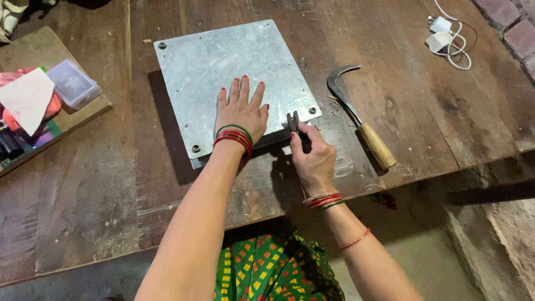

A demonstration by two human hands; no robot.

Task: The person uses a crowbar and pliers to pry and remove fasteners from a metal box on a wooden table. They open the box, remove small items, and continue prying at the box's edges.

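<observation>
My left hand (241,108) lies flat, fingers apart, on a square grey metal plate (234,61) that rests on a worn wooden table (111,184). My right hand (312,159) is closed around a small dark plier-like tool (293,121), whose tip is at the plate's near right edge, close to a corner bolt (312,110). Both wrists wear red and green bangles.
A sickle (356,114) with a wooden handle lies just right of the plate. A white charger and cable (448,39) sit at the far right. At the left, a board carries a clear plastic box (72,83), paper and coloured items. The table's front edge is near my body.
</observation>
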